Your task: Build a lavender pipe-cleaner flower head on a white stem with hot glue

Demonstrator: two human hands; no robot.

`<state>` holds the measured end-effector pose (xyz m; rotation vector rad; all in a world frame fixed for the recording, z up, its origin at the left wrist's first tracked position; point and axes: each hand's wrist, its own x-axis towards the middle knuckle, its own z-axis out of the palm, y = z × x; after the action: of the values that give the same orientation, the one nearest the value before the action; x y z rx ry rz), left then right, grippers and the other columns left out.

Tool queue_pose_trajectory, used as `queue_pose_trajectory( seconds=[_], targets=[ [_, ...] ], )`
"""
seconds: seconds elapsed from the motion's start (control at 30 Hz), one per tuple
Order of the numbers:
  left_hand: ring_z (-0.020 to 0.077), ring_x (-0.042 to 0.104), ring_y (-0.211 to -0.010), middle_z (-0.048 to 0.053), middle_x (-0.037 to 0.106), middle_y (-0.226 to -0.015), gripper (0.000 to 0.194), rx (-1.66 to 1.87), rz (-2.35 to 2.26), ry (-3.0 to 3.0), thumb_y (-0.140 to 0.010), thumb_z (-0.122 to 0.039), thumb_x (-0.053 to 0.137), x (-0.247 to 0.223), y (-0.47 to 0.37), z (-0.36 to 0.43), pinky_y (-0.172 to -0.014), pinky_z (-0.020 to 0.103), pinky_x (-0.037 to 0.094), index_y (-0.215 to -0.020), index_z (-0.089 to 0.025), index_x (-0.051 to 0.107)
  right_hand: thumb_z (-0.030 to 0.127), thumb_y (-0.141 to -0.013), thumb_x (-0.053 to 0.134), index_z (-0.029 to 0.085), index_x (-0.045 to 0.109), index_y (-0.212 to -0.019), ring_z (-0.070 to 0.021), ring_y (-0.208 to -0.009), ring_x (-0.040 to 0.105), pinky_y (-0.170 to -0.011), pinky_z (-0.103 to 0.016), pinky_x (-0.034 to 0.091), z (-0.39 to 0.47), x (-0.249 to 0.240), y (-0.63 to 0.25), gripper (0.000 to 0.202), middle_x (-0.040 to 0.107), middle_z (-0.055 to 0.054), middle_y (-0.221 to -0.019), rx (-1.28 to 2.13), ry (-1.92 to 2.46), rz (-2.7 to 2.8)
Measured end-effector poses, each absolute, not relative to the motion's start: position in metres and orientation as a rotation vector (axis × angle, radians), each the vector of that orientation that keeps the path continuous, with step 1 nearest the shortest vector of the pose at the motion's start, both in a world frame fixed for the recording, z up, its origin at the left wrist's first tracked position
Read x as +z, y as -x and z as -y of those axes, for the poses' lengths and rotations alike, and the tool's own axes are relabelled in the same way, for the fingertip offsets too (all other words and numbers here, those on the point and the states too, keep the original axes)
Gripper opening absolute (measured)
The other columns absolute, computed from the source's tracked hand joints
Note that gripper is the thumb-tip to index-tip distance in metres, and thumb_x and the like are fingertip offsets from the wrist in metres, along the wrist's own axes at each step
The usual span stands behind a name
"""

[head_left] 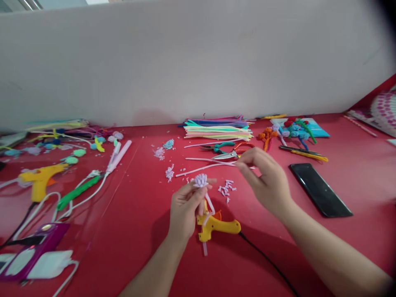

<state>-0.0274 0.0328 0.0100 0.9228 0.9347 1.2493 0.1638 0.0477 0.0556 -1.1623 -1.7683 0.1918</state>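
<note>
My left hand (185,206) pinches a lilac pipe-cleaner flower (201,180), its bent stem (210,203) hanging down to the right. Directly below lies a yellow glue gun (221,226) on its side, a clear glue stick poking out of its lower end. My right hand (264,179) is raised to the right, thumb and forefinger together; anything between them is too small to make out. Behind its fingertips are red-handled scissors (227,155) and lilac pipe cleaners (202,168). Short lilac cut pieces (227,189) lie between the two hands.
Pliers (218,146) and a bundle of coloured pipe cleaners (218,128) lie at the back. A black phone (320,189), tweezers (305,152) and finished flowers (295,130) are on the right. Leftward sit another glue gun (43,177), a pink hot tool (119,156) and a power strip (34,251) with cables.
</note>
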Motion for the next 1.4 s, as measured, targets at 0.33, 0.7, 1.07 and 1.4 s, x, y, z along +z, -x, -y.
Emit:
queue_pose_trajectory(
  seconds=[0.33, 0.7, 1.07, 1.4],
  targets=[
    [0.0021, 0.041, -0.042, 0.002, 0.062, -0.082, 0.011, 1.274, -1.029, -1.298, -0.084, -0.023, 0.061, 0.013, 0.027, -0.024, -0.038, 0.016, 0.036, -0.081, -0.019, 0.071, 0.023, -0.085, 0.058, 0.020, 0.052, -0.069, -0.0115, -0.057, 0.046, -0.055, -0.026, 0.035, -0.065, 0.050, -0.198, 0.018, 0.052, 0.000, -0.071, -0.069, 1.528, 1.769],
    [0.0151, 0.063, -0.074, 0.007, 0.067, -0.092, 0.015, 1.459, -0.998, -1.787, -0.083, -0.010, 0.059, 0.005, 0.033, -0.028, -0.061, 0.025, 0.050, -0.087, -0.019, 0.070, 0.019, -0.084, 0.059, 0.021, 0.064, -0.081, -0.0135, -0.078, 0.060, -0.074, -0.026, 0.046, -0.036, 0.077, -0.162, 0.006, 0.064, 0.000, -0.082, 0.929, 1.249, 1.854],
    [0.0143, 0.064, -0.076, 0.007, 0.068, -0.088, 0.019, 1.563, -0.971, -2.177, -0.079, 0.000, 0.055, 0.012, 0.036, -0.031, -0.066, 0.025, 0.052, -0.083, -0.017, 0.064, 0.025, -0.084, 0.058, 0.018, 0.066, -0.078, -0.0122, -0.075, 0.055, -0.072, -0.025, 0.042, -0.023, 0.078, -0.145, 0.012, 0.060, 0.001, -0.078, 1.310, 1.227, 1.639],
    [0.0157, 0.065, -0.078, 0.008, 0.069, -0.088, 0.022, 1.487, -1.026, -2.375, -0.080, -0.002, 0.053, 0.013, 0.041, -0.029, -0.071, 0.025, 0.053, -0.090, -0.018, 0.065, 0.026, -0.082, 0.060, 0.019, 0.065, -0.078, -0.0127, -0.070, 0.053, -0.065, -0.025, 0.043, -0.023, 0.070, -0.142, 0.010, 0.058, 0.001, -0.074, 1.436, 1.155, 1.526]
  ],
)
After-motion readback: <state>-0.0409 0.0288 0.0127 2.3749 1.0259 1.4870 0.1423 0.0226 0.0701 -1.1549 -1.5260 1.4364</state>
